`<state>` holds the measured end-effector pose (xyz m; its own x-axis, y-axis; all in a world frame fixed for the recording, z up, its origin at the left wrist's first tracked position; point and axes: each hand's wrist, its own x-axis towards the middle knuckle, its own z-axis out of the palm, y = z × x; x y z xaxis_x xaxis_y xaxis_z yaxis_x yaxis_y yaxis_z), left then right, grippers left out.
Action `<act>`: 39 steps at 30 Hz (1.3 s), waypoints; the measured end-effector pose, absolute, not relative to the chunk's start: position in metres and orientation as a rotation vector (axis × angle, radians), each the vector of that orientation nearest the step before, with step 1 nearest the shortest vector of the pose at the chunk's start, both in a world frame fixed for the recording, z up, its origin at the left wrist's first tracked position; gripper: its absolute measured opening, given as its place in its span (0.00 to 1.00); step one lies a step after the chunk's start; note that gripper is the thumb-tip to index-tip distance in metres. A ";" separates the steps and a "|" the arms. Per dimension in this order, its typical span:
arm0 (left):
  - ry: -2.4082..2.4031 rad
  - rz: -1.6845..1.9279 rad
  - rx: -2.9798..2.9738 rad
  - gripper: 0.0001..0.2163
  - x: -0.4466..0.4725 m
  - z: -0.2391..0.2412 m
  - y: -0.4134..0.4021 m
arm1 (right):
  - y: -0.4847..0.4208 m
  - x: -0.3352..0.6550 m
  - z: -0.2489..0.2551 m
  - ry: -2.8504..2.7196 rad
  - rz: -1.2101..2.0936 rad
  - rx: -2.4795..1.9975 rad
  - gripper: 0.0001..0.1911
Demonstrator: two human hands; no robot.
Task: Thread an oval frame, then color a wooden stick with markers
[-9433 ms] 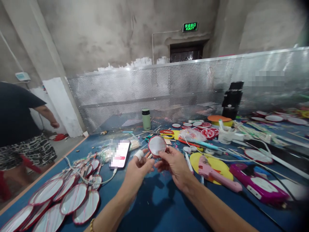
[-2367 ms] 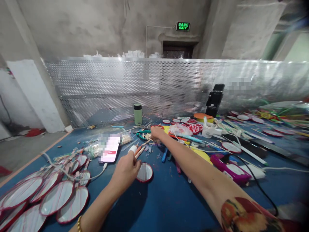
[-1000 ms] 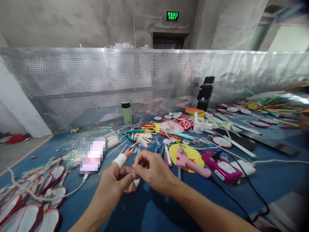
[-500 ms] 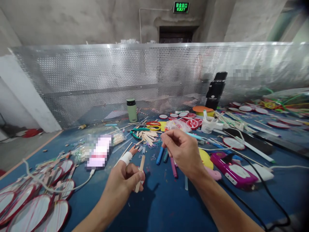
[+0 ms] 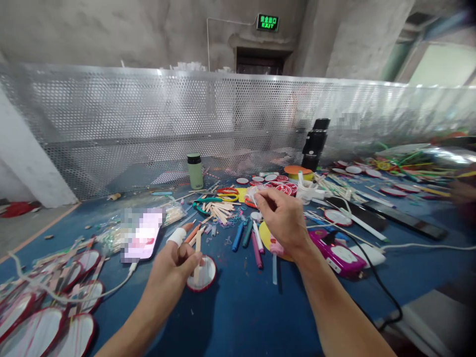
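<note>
My left hand (image 5: 173,267), with a white wrap on one finger, pinches a flat wooden craft stick (image 5: 198,245) upright. Just behind the stick's lower end is a small round white disc with a red rim (image 5: 205,276); whether a finger touches it is hidden. My right hand (image 5: 284,218) is raised over the table, thumb and fingertips pressed together. Anything between those fingertips is too small to make out. A clear plastic bag (image 5: 254,195) shows right behind them. Several markers (image 5: 256,250) lie below and left of my right hand.
Loose craft sticks (image 5: 222,210) and scissors (image 5: 228,192) lie ahead. A lit phone (image 5: 143,238) on a cable and several red-rimmed discs (image 5: 40,329) are at left. At right are a purple corded device (image 5: 338,253) and a white cup (image 5: 305,193). A green bottle (image 5: 195,172) stands behind.
The view has turned slightly to the right. The red-rimmed disc, mostly covered by my left hand before, now shows more fully. My right hand stays pinched near the plastic bag.
</note>
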<state>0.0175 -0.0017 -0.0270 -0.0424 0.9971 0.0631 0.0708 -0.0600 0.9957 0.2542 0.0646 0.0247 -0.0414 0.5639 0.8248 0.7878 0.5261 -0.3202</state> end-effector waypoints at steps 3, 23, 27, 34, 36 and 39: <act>1.257 1.268 1.289 0.31 0.018 -0.029 -0.001 | 0.071 0.257 0.020 -1.757 -0.293 -1.150 0.11; 1.125 1.286 1.164 0.42 0.035 -0.023 -0.017 | 0.077 0.229 -0.006 -2.781 -0.333 -1.396 0.07; 1.117 1.305 1.144 0.41 0.037 -0.021 -0.022 | 0.074 0.223 -0.013 -2.783 -0.382 -1.368 0.08; 1.118 1.247 1.163 0.42 0.036 -0.020 -0.021 | 0.082 0.225 -0.023 -2.726 -0.502 -1.209 0.07; 1.126 1.252 1.183 0.42 0.034 -0.018 -0.020 | 0.082 0.229 -0.017 -2.586 -0.451 -1.126 0.06; 1.140 1.278 1.217 0.41 0.031 -0.018 -0.017 | 0.076 0.234 0.000 -2.145 -0.192 -0.990 0.04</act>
<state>0.0311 -0.0173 -0.0178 -0.0005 0.9981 0.0622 -0.0519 -0.0622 0.9967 0.2338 0.0764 -0.0002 -0.4176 0.5929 0.6885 0.7056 0.6890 -0.1654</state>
